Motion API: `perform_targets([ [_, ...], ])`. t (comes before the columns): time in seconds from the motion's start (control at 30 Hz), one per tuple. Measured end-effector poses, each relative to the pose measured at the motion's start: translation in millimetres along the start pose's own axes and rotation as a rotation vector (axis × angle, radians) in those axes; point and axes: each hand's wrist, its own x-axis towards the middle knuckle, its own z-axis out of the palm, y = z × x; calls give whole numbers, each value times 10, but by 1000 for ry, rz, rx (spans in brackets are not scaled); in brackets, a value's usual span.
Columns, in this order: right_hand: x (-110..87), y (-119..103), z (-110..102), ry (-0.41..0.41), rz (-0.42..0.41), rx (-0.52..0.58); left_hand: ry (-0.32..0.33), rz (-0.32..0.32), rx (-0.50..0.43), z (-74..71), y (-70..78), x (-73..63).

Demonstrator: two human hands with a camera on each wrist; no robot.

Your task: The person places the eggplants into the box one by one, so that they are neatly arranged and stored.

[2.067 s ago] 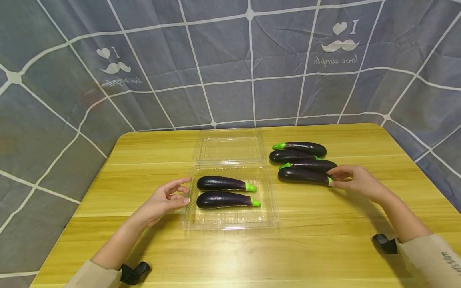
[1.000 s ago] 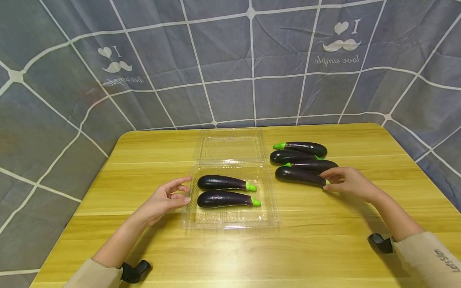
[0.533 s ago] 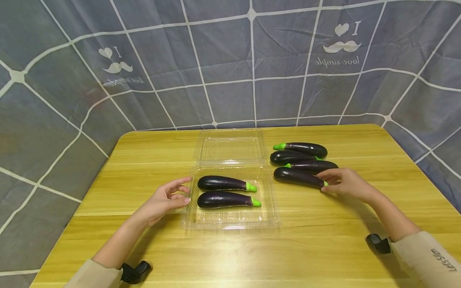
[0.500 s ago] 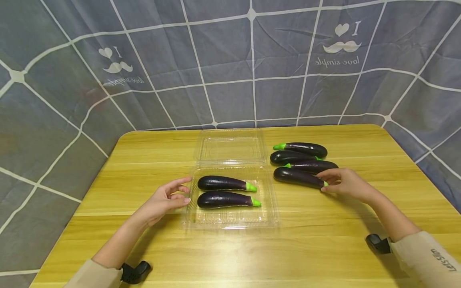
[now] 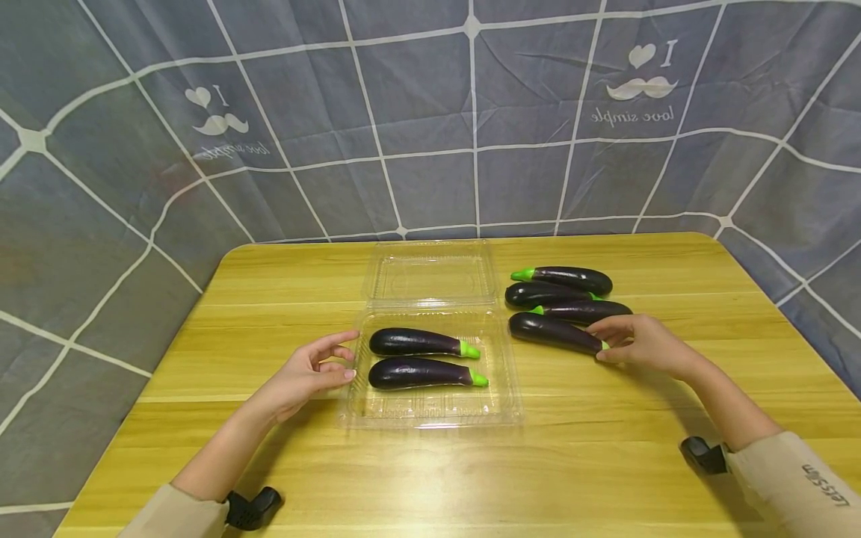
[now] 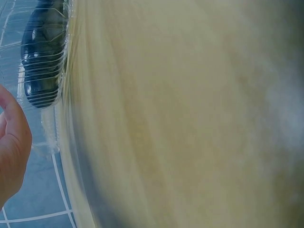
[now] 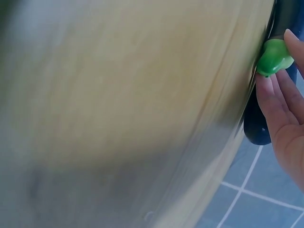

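Observation:
My right hand [image 5: 639, 345] pinches the stem end of the nearest eggplant [image 5: 554, 331] in a group on the right, thumb on the near side and fingers on the far side. Its green cap [image 7: 275, 58] shows between thumb and fingers in the right wrist view. Left of it lies a clear plastic clamshell box [image 5: 430, 415] with its lid [image 5: 430, 276] folded back. Inside are two eggplants, a far one [image 5: 413, 342] and a near one [image 5: 420, 373], stems to the right. My left hand [image 5: 306, 377] is at the box's left edge, fingers loosely bent; whether it touches is unclear.
Behind the held eggplant lie three more: one close behind [image 5: 588, 311], a middle one [image 5: 548, 294] and the farthest [image 5: 572, 279]. The wooden table [image 5: 430, 486] ends at a grey checked cloth [image 5: 430, 127]. Black devices sit at both wrists.
My right hand has slid a little to the left with the nearest eggplant, which now slants more, its blunt end nearer the box. My left hand and the box have stayed in place.

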Motion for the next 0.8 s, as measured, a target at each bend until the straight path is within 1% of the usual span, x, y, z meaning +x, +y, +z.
perform_targets([
  [0.33,9,32,39,-28,-1,41,-3,6,-7,2,-16,0],
  [0.8,-39,8,-5,-39,12,31,-5,7,-2,-8,-25,5],
])
